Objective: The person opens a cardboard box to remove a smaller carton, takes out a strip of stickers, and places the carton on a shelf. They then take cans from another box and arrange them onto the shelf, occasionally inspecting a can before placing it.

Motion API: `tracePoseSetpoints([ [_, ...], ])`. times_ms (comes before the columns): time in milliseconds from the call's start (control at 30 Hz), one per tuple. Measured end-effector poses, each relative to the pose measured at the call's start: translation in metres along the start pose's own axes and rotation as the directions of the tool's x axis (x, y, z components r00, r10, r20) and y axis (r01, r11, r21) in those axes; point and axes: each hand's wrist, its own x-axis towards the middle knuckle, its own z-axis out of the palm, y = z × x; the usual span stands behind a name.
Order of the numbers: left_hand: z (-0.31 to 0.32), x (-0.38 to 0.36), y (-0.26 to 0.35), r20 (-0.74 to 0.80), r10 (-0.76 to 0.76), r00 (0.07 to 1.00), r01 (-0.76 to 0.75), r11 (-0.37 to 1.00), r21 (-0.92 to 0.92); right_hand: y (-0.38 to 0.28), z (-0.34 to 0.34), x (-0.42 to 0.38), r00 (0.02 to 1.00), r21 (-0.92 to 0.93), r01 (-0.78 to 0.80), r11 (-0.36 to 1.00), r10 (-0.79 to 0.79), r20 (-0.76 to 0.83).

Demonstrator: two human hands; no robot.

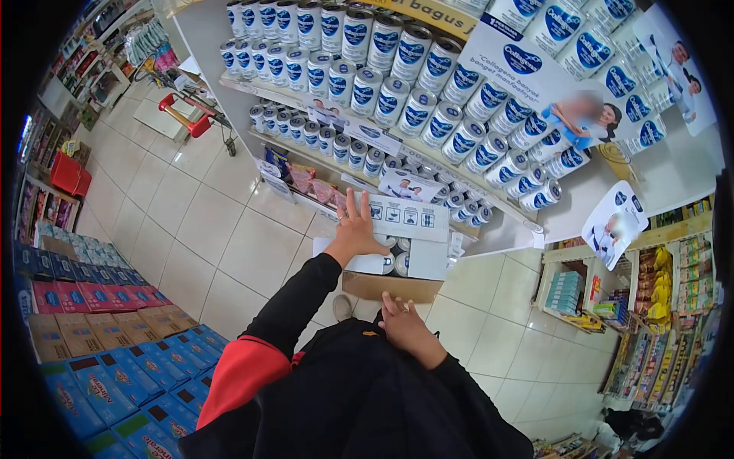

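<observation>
Carton (pixel 390 288) between left grip (pixel 353 234), spread wide, and right grip (pixel 411 332), its hold unclear.

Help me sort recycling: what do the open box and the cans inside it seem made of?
Box: likely cardboard, matte, with a plain brown near panel and a pale flap printed with pictures. Cans: probably metal, somewhat glossy, judging by their round, silvery ends.

Shelving before you. Upper shelf (pixel 264 93): white-and-blue cans (pixel 364 89), close rows, labels outward. Lower shelf (pixel 287 145): further upright cans. Under it: pink packets (pixel 301 180).
Floor (pixel 176 218) beneath you: pale square tiles; on it, a wheeled cart with red handle (pixel 180 115), and your shoe (pixel 342 307).
Your open carton (pixel 390 288): support hidden.
</observation>
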Motion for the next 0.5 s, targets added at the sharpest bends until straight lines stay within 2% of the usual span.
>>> tracePoseSetpoints([
  [67, -0.002, -0.001, 0.001, -0.043, 0.015, 0.999, -0.017, 0.999, -0.051, 0.0, 0.011, 0.002, 0.999, -0.193, -0.044, 0.98, 0.044, -0.001],
  [100, -0.006, -0.001, 0.002, -0.049, 0.013, 0.999, -0.015, 0.999, -0.049, 0.0, 0.005, 0.004, 0.999, -0.195, -0.039, 0.98, 0.039, -0.004],
  [167, -0.005, -0.007, 0.001, -0.032, 0.0, 0.999, -0.003, 0.997, -0.08, -0.007, -0.023, 0.0, 0.999, 0.131, -0.026, 0.991, 0.031, -0.04],
  [200, 0.0, -0.008, -0.003, -0.088, 0.029, 0.996, -0.04, 0.991, -0.124, -0.008, -0.058, 0.009, 0.972, 0.299, -0.141, 0.944, 0.075, 0.223],
  [233, 0.002, -0.009, -0.005, -0.089, 0.033, 0.996, -0.043, 0.992, -0.12, -0.002, -0.067, 0.018, 0.973, 0.301, -0.141, 0.943, 0.076, 0.218],
  [267, 0.004, -0.011, -0.006, -0.131, 0.043, 0.991, -0.06, 0.989, -0.132, 0.002, -0.072, 0.025, 0.954, 0.257, -0.3, 0.919, 0.29, 0.075],
  [300, 0.005, -0.012, -0.007, -0.174, 0.052, 0.983, -0.077, 0.987, -0.142, 0.006, -0.074, 0.03, 0.873, 0.237, -0.453, 0.859, 0.482, -0.077],
  [333, 0.008, -0.013, -0.01, -0.178, 0.055, 0.982, -0.081, 0.987, -0.138, 0.012, -0.069, 0.036, 0.873, 0.239, -0.451, 0.86, 0.481, -0.084],
  [400, 0.011, -0.013, -0.015, -0.33, 0.136, 0.934, -0.198, 0.967, -0.162, 0.026, -0.058, 0.052, 0.706, 0.041, -0.594, 0.804, 0.545, -0.453],
  [433, 0.012, -0.015, -0.015, -0.336, 0.137, 0.932, -0.199, 0.967, -0.157, 0.028, -0.056, 0.055, 0.706, 0.042, -0.59, 0.806, 0.54, -0.458],
  [500, 0.013, -0.016, -0.014, -0.42, 0.144, 0.896, -0.258, 0.938, -0.23, 0.033, -0.058, 0.061, 0.715, 0.109, -0.609, 0.786, 0.603, -0.355],
])
